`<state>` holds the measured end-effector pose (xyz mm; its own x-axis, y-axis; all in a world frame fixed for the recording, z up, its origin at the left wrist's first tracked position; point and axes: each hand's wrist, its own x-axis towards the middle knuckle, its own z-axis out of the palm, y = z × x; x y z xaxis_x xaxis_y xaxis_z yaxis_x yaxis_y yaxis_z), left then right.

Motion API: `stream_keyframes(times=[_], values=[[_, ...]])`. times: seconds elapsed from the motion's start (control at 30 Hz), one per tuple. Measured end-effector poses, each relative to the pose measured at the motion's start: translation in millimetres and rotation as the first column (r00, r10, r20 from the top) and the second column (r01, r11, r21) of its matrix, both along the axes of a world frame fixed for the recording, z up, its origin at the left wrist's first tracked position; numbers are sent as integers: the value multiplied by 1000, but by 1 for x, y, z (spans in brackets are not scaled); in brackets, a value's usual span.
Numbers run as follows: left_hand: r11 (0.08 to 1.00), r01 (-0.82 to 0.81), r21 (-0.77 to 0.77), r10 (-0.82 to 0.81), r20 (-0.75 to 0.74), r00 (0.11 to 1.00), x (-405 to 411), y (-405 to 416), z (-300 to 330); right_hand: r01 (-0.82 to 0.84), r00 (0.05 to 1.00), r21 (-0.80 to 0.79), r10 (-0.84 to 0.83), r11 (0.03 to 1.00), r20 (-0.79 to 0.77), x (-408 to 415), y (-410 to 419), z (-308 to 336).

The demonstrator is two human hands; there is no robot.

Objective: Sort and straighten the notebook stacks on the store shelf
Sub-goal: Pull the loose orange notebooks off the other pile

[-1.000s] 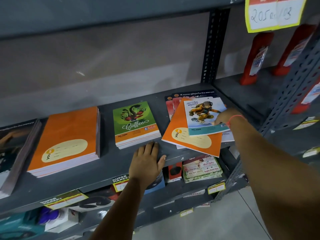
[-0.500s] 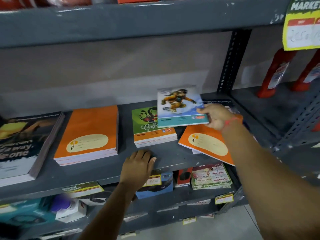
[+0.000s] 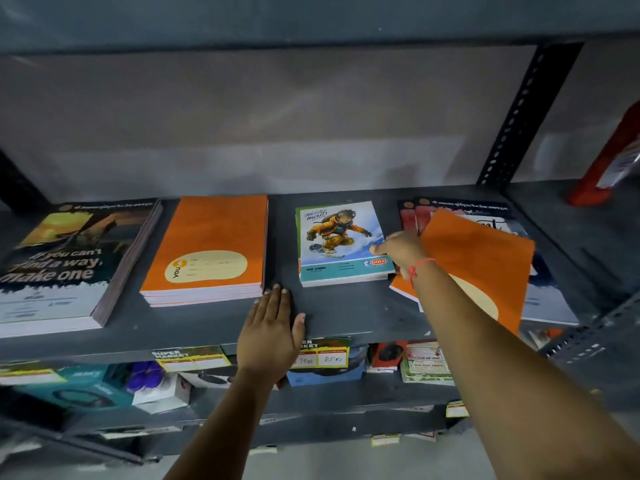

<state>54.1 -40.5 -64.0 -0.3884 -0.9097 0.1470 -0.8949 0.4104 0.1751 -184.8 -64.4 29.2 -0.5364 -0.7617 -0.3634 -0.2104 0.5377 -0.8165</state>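
On the grey metal shelf (image 3: 346, 313), the snowboarder notebook stack (image 3: 341, 242) serves as the landmark. Far to its left, at the shelf's end, lies a thick stack with a dark motto cover (image 3: 65, 261). Between that and the landmark sits an orange notebook stack (image 3: 211, 249), squared to the shelf front. The left hand (image 3: 268, 329) lies flat on bare shelf just in front and left of the landmark stack, fingers spread and empty, fingertips close to the orange stack's near right corner. The snowboarder cover tops a small stack whose green lower cover shows along its left edge. The right hand (image 3: 401, 249) touches that stack's right edge with its grip loosely apart, clamped on nothing; a red thread circles the wrist. Right of the landmark, a loose orange notebook (image 3: 481, 261) lies skewed over a messy pile of dark-covered notebooks (image 3: 460, 206). Below the shelf front hang yellow price tags (image 3: 320, 356).
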Motion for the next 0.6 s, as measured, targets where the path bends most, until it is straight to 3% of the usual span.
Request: stream_keyframes(times=[0.17,0.37,0.43,0.53,0.6], values=[[1000,3,-29,-4,-20,1000,-1,0,-2,-69,939,129,108,989,-326,4,1,-2],[1000,10,0,-10,-14,1000,-1,2,4,-55,923,134,102,989,-372,7,2,-8],[1000,-17,10,17,-78,997,-3,7,11,-80,908,105,116,991,-402,6,6,-8],[987,-19,-157,-18,-232,973,-19,19,32,15,894,-10,-18,1000,-447,-7,22,-6],[977,115,-178,-162,-275,948,-45,27,50,147,883,-33,-146,989,-446,-21,49,-8]])
